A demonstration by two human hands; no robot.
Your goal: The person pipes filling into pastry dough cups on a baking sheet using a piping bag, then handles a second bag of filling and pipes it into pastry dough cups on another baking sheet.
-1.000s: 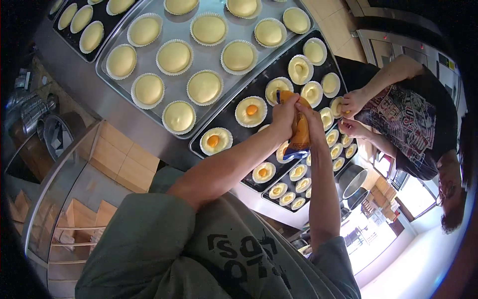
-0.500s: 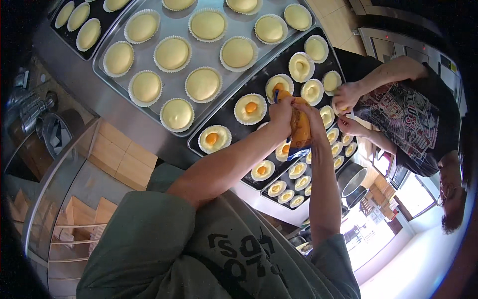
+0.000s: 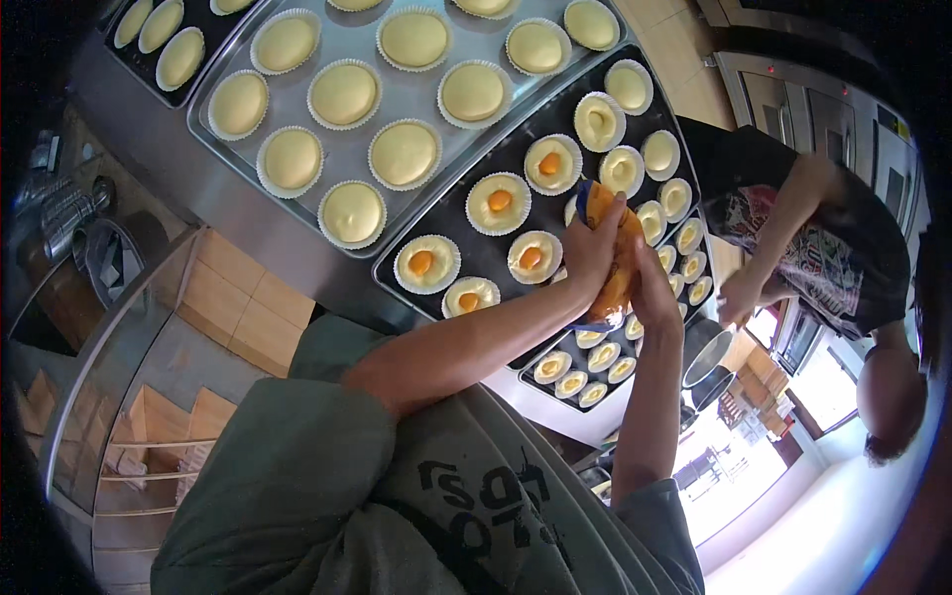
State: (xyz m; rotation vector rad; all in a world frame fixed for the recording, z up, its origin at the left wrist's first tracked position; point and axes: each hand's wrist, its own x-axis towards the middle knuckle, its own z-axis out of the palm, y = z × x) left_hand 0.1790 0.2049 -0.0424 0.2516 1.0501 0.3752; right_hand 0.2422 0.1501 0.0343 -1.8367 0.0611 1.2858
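So, both hands are clamped on one orange bag point(image 3: 623, 266), left hand point(image 3: 593, 256) around its upper part and right hand point(image 3: 654, 290) against the other side, the two close together. The bag sits above a black tray point(image 3: 484, 256), its blue end tilted toward a partly hidden bun. I count five buns point(image 3: 498, 201) with an orange blob in that tray, each in a white paper cup. Just beyond them sit two hollowed ones point(image 3: 600, 121) with nothing orange in them; the rest run behind the hands, so no full count. Next to it on the metal surface point(image 3: 248, 223), one silver tray point(image 3: 342, 154) has ten plain buns point(image 3: 405, 154) plus two cut off up top. One co-worker point(image 3: 783, 223) stands at the right, hand blurred, near two round pots point(image 3: 706, 349).
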